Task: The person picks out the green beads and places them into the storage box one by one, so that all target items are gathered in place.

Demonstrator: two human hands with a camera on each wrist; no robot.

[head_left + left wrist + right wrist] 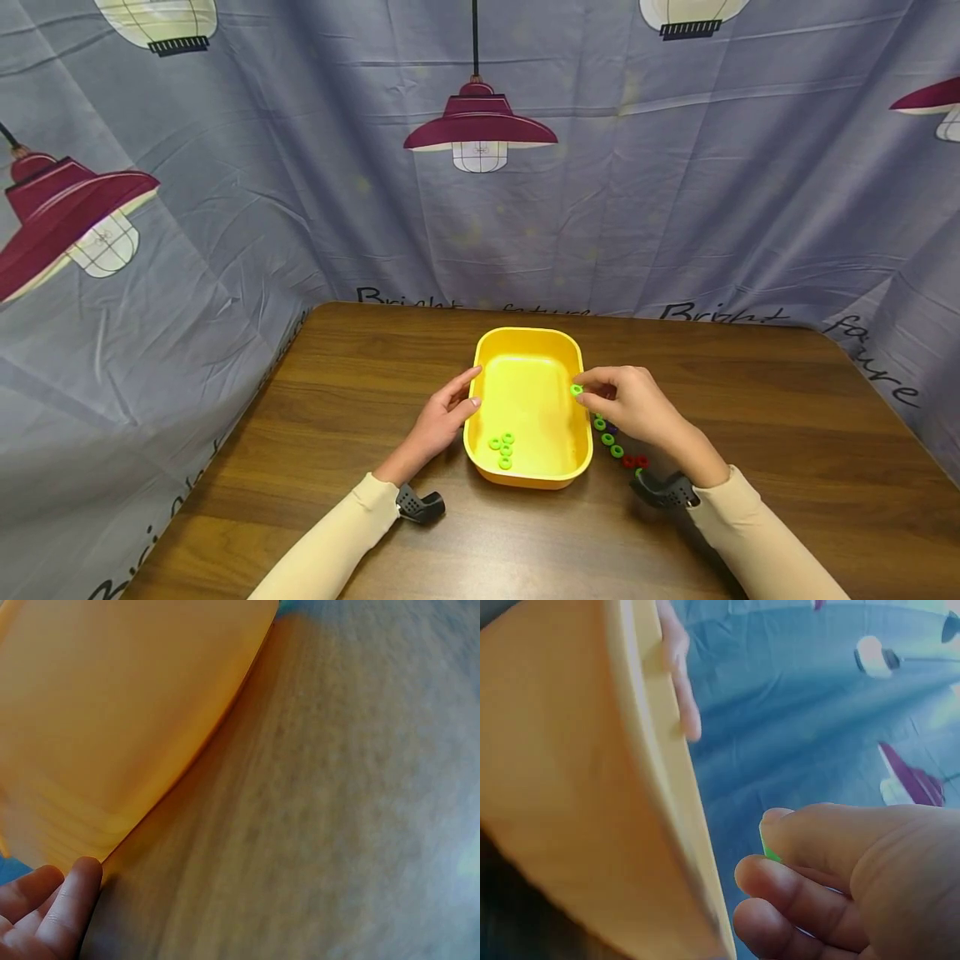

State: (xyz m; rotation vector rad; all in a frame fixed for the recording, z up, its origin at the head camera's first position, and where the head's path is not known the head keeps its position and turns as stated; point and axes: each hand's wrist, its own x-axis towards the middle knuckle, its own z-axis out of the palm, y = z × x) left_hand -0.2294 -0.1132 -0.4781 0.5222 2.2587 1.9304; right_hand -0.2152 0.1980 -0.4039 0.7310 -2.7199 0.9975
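Observation:
A yellow rectangular bin (528, 479) stands on the wooden table, with several small green rings (506, 450) lying in its near left corner. My right hand (628, 404) pinches one green ring (577, 389) between thumb and fingertips at the bin's right rim; in the right wrist view only a sliver of that green ring (771, 853) shows. At the bin's left side my left hand (442, 414) touches the rim with its fingers extended. The left wrist view shows its fingertips (84, 874) against the yellow wall.
Right of the bin, partly under my right hand, lies a row of green rings (607, 439), with red rings (635, 461) nearer and a dark blue one (612, 428) beside them. A grey-blue curtain (555, 233) printed with lamps hangs behind the table (360, 367).

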